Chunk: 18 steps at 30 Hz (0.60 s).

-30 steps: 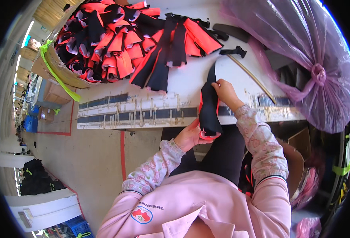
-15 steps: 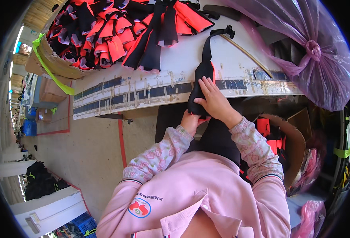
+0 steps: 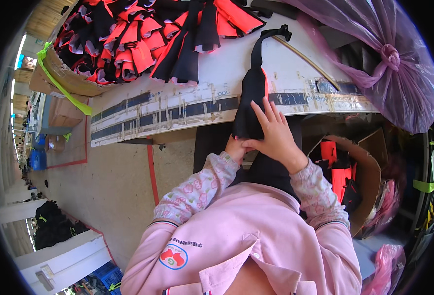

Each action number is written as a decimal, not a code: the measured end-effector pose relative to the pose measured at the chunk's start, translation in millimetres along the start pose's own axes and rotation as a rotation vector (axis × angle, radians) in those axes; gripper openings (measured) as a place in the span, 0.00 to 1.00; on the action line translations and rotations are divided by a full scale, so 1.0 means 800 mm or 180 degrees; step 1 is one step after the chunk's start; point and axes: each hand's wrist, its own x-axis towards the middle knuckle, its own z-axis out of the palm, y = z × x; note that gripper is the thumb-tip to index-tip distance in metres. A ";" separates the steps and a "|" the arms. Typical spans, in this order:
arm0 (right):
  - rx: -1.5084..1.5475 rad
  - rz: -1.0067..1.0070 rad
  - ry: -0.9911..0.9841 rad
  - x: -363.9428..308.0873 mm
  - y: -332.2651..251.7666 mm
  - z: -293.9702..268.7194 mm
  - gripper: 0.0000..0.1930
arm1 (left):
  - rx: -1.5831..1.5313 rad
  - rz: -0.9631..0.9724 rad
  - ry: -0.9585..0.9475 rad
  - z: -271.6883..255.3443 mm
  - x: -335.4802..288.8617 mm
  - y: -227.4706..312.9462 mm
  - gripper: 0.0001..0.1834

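Observation:
A black fabric strap with an orange edge lies across the table's front edge, its wide end toward me. Its narrow far end carries a black buckle. At the wide end, my left hand is closed on the fabric, its fingers mostly hidden by the strap. My right hand is open beside it, fingers spread and pointing away from me. The right thumb reaches across toward the left hand, while the other fingers hover at the strap's right side. Whether they touch the fabric, I cannot tell.
Black and orange straps are heaped in a cardboard box at the table's far left. A wooden stick lies right of the strap. Beyond it sits a knotted purple plastic bag. Below the table, another carton holds orange and black pieces.
My right hand has lifted off the strap and moved right and toward me, its fingers spreading. The left hand stays at the wide end.

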 end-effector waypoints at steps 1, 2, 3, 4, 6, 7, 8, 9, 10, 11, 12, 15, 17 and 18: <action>-0.0037 0.0122 0.0024 -0.008 -0.002 -0.001 0.44 | 0.0001 -0.0013 -0.0009 0.003 0.004 -0.003 0.15; 0.0152 0.0433 0.0004 -0.014 -0.001 0.004 0.38 | 0.0004 -0.0095 0.0107 0.005 0.007 -0.007 0.14; 0.0149 0.0447 0.0003 -0.015 0.004 0.009 0.38 | 0.0007 -0.0177 0.0224 0.005 0.010 -0.009 0.14; 0.0423 0.0621 0.0041 -0.016 0.010 0.012 0.37 | 0.0012 -0.0191 0.0219 0.003 0.012 -0.012 0.14; 0.0802 0.0857 0.0219 -0.020 0.015 0.020 0.39 | 0.0110 -0.0239 0.0079 -0.002 0.016 -0.018 0.14; 0.0805 0.0865 0.0220 -0.020 0.015 0.020 0.39 | 0.0115 -0.0246 0.0078 -0.001 0.016 -0.018 0.14; 0.0848 0.0817 0.0202 -0.020 0.017 0.019 0.39 | 0.0156 -0.0172 0.0069 0.002 0.016 -0.017 0.14; 0.0891 0.0767 0.0184 -0.020 0.018 0.019 0.39 | 0.0197 -0.0096 0.0060 0.004 0.016 -0.017 0.14; 0.0891 0.0770 0.0185 -0.019 0.019 0.017 0.39 | 0.0197 -0.0098 0.0059 0.008 0.016 -0.013 0.14; 0.0839 0.0747 0.0128 -0.019 0.021 0.015 0.39 | 0.0237 -0.0083 0.0069 0.012 0.015 -0.008 0.15; 0.0788 0.0725 0.0072 -0.018 0.022 0.013 0.40 | 0.0278 -0.0069 0.0080 0.014 0.016 -0.005 0.16; 0.0762 0.0688 0.0003 -0.018 0.024 0.012 0.40 | 0.0401 -0.0151 0.0055 0.013 0.017 0.002 0.20; 0.0740 0.0705 -0.0028 -0.017 0.024 0.016 0.40 | 0.0217 -0.0174 0.0088 0.015 0.014 0.006 0.20; 0.0720 0.0714 -0.0060 -0.017 0.023 0.017 0.40 | 0.0033 -0.0190 0.0127 0.015 0.013 0.007 0.20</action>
